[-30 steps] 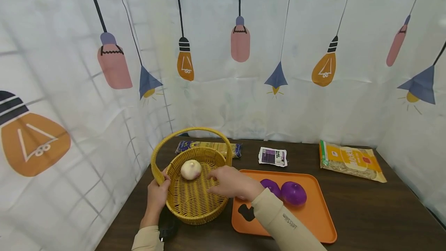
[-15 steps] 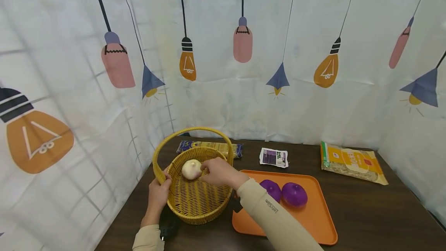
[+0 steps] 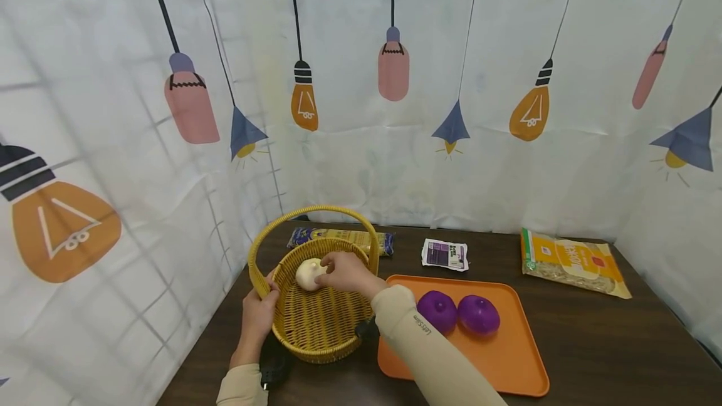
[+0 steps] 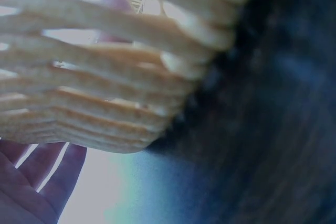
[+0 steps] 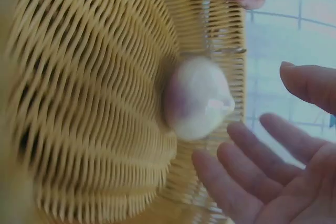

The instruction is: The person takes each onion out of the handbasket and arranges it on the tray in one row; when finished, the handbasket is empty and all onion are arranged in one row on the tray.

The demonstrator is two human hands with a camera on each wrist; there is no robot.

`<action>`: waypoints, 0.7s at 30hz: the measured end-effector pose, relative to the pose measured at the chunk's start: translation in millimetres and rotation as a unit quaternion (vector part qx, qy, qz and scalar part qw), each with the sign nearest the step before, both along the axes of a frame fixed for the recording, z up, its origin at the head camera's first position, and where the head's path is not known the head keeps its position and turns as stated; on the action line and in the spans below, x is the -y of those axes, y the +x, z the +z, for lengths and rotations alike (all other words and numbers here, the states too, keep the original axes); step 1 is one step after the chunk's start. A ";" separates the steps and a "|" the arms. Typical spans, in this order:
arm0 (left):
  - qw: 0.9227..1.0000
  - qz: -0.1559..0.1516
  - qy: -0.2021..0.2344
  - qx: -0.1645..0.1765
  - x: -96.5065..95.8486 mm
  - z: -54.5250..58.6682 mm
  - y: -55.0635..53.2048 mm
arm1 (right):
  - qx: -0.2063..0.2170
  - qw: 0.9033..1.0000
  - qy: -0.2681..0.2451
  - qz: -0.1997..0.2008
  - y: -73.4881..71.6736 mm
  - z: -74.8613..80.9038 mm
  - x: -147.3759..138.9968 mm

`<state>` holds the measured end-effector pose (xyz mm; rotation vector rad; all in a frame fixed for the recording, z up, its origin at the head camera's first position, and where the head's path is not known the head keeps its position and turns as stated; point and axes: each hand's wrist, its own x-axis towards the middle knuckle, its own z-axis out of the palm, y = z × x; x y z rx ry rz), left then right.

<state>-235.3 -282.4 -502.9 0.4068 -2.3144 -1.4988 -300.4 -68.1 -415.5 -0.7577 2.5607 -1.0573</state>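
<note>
A yellow wicker basket (image 3: 321,331) with a tall arched handle stands tilted at the table's left. My left hand (image 3: 259,312) grips its left rim by the foot of the handle. In the left wrist view, fingers (image 4: 63,174) show below the blurred weave. A pale, onion-like bulb (image 5: 195,98) with a purple blush and a pointed tip lies inside the basket. Over the basket, my right hand (image 3: 346,273) reaches to the bulb's right side. The right wrist view shows its fingers (image 5: 247,166) spread beside the bulb, with a gap to the thumb.
To the right, an orange tray (image 3: 507,362) holds two purple, onion-like bulbs (image 3: 478,315). Behind lie a long yellow-and-blue packet (image 3: 350,238), a small white-and-purple packet (image 3: 445,254) and a yellow-orange bag (image 3: 575,262). A printed white curtain (image 3: 361,168) hangs behind the table.
My right hand has moved left from the basket's right side to the pale bulb. The left hand keeps its grip on the basket, and the bulb stays in about the same place.
</note>
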 end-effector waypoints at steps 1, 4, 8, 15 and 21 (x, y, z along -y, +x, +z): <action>1.000 0.001 0.000 0.000 -0.2 -0.3 -0.1 | 0.009 1.000 -0.007 -0.005 -0.2 -0.5 0.4; 1.000 0.005 -0.003 0.000 -0.3 -1.2 -0.8 | 0.031 0.999 -0.027 -0.020 -2.0 -1.2 1.7; 1.000 0.003 -0.004 0.006 0.3 -1.0 0.4 | 0.063 0.996 -0.059 -0.038 -3.6 -1.3 5.4; 1.000 -0.006 0.007 0.000 0.6 0.5 1.8 | 0.114 0.983 -0.123 -0.070 -7.5 -9.3 14.4; 1.000 0.003 0.010 -0.007 -1.3 -0.8 -0.7 | 0.169 0.961 -0.196 -0.102 -12.5 -24.4 18.3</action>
